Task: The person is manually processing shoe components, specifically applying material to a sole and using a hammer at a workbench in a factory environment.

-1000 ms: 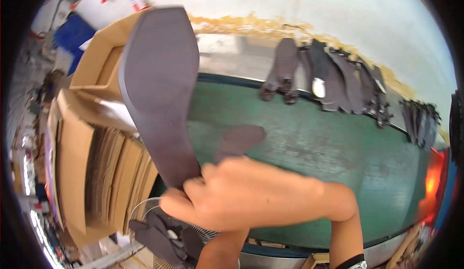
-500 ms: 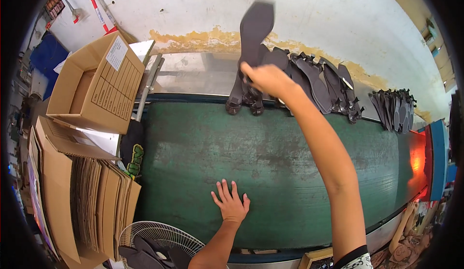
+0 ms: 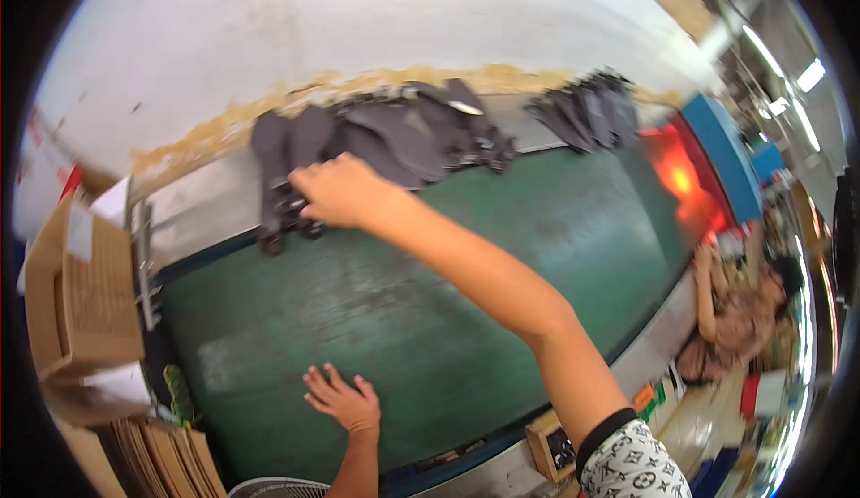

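Observation:
My right hand (image 3: 345,192) reaches across the green belt (image 3: 305,319) to the row of dark sandal soles along its far edge. Its fingers are curled at the strap end of a dark sandal sole (image 3: 311,133) that leans upright. The fingertips are partly hidden behind the hand. Another sole (image 3: 270,153) stands just left of it, and more overlapping soles with straps (image 3: 394,140) spread to the right. My left hand (image 3: 348,401) lies on the near part of the belt, palm down, fingers spread, holding nothing.
A separate bunch of dark soles (image 3: 587,113) stands farther right, near a blue machine housing (image 3: 721,158) with a glowing red opening. Cardboard boxes (image 3: 103,292) and stacked cardboard (image 3: 161,458) fill the left. A fan guard (image 3: 278,487) shows below; another person (image 3: 739,314) sits right.
The sole that my right hand held up against the wall has come down to the row. The view has turned rightward. My left hand stays spread on the belt.

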### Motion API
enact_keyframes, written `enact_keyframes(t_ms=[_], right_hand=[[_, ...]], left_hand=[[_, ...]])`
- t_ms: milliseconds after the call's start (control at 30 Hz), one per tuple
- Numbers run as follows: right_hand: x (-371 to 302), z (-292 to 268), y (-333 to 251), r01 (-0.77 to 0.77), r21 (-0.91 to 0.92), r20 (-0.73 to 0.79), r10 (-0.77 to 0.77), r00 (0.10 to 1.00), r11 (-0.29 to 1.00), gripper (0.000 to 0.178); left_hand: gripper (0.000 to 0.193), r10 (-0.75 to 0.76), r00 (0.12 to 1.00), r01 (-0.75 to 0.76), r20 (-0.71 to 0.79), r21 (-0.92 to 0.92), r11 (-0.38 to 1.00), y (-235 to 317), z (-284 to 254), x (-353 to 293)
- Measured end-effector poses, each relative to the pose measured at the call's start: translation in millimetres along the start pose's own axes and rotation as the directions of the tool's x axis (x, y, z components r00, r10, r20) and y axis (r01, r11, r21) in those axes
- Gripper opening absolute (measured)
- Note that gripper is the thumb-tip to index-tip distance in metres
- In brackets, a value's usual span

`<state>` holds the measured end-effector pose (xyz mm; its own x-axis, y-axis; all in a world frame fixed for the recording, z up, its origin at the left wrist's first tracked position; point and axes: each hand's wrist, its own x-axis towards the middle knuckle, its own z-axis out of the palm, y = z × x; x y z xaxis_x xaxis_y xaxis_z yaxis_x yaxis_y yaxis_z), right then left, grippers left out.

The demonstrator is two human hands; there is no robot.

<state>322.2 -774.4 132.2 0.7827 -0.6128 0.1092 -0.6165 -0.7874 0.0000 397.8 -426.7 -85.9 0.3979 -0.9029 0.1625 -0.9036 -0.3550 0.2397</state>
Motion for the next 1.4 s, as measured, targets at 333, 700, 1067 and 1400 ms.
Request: enact_keyframes(t_ms=[333,700,1067,1400], right_hand=[[-376.7,10.4,9.6,-0.558,0.149,0.167,0.535,0.828,0.817,0.057],[-519.4,69.1,12.5,-0.878,0.271,0.507,0.716,0.479,0.395,0.097],[-526.3,69.1,14.4,-0.867,0.325,0.497,0.711,0.497,0.379,0.091],[-538.9,82.5,12.8,-0.863,0.361,0.488,0.716,0.498,0.354,0.095]], left_hand=[[0.061,0.022,1.000,-0.022,0.000,0.077,0.997,9.2,-8.1,-4.1],[0.056,0.010,0.998,-0.004,-0.064,0.094,0.996,-0.7,-15.4,-0.2],[0.056,-0.037,0.999,0.040,-0.021,0.138,0.990,4.4,-13.1,-4.5],[0.041,-0.213,0.977,0.207,-0.022,-0.155,0.966,105.7,-6.2,-37.1]])
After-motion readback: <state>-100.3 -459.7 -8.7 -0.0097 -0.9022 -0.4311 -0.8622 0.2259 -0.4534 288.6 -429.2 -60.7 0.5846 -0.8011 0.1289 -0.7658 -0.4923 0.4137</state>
